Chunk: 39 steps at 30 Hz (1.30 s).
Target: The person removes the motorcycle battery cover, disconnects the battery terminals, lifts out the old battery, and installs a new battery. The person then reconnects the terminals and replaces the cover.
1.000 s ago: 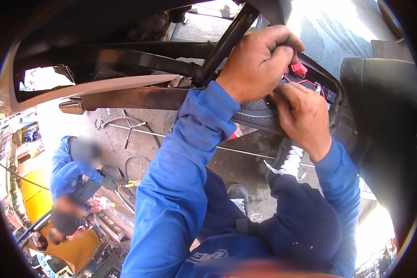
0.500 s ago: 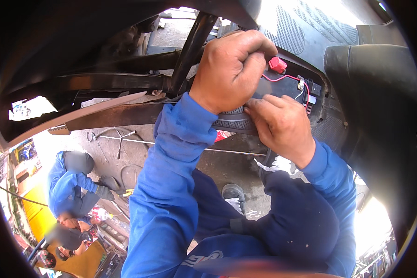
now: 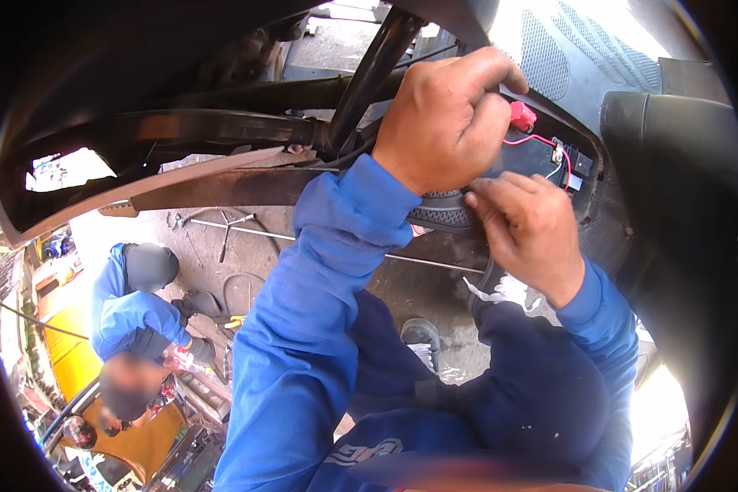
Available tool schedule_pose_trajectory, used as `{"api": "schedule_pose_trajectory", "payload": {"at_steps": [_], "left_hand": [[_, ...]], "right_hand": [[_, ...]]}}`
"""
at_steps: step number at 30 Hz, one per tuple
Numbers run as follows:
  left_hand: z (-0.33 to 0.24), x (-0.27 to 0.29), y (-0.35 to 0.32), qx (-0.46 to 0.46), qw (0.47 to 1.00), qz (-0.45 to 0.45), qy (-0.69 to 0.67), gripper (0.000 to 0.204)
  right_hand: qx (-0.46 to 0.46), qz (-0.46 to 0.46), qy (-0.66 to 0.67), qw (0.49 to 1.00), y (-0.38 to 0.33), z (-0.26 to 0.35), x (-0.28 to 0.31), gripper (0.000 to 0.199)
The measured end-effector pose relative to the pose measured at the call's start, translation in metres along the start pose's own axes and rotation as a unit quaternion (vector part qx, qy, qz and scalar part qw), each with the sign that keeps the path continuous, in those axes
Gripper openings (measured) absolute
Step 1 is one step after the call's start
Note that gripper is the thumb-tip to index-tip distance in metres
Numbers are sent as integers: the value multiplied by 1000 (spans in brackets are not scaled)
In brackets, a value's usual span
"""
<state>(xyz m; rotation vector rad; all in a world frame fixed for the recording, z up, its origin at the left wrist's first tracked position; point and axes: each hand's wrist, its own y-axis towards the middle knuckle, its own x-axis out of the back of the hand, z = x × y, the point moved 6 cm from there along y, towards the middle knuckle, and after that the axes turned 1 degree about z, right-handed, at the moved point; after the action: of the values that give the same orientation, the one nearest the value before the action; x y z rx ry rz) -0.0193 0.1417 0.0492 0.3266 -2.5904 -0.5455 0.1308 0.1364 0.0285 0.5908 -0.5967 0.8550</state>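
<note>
My left hand [image 3: 447, 115] is clenched in a fist over the left end of a black battery [image 3: 541, 160] set in a vehicle's frame. A red terminal cap [image 3: 522, 115] and a thin red wire [image 3: 541, 141] sit on the battery just right of my knuckles. My right hand [image 3: 529, 230] is below it, fingertips pinched against the battery's lower edge, above a black tyre tread [image 3: 439, 209]. What my left palm covers is hidden.
A black frame tube [image 3: 369, 74] slants up beside my left hand, and dark bodywork [image 3: 180, 131] spans the left. A black seat [image 3: 672, 172] fills the right. Two people in blue [image 3: 131, 312] crouch at lower left near tools on the concrete floor [image 3: 238, 230].
Both hands stay at the battery. My left fist has rolled further over its end and my right fingertips have moved up to its lower edge. The view has tilted a little.
</note>
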Motion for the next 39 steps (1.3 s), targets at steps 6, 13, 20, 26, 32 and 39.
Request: {"api": "schedule_pose_trajectory", "payload": {"at_steps": [6, 13, 20, 26, 32, 39], "left_hand": [[-4, -2, -5, 31, 999, 2, -15, 28], [-9, -3, -3, -11, 999, 21, 28, 23], [-10, -3, -1, -3, 999, 28, 37, 22], [-8, -5, -1, 9, 998, 29, 48, 23], [-5, -5, -1, 15, 998, 35, 49, 23], [-6, -5, -1, 23, 999, 30, 33, 23]], "right_hand": [[21, 14, -30, 999, -7, 0, 2, 10], [-28, -5, 37, 999, -18, -9, 26, 16], [-40, 5, 123, 992, -28, -20, 33, 22], [-5, -5, 78, 997, -17, -11, 10, 21], [-39, 29, 83, 995, -15, -20, 15, 16], [-45, 23, 145, 988, -19, -26, 26, 18]]}}
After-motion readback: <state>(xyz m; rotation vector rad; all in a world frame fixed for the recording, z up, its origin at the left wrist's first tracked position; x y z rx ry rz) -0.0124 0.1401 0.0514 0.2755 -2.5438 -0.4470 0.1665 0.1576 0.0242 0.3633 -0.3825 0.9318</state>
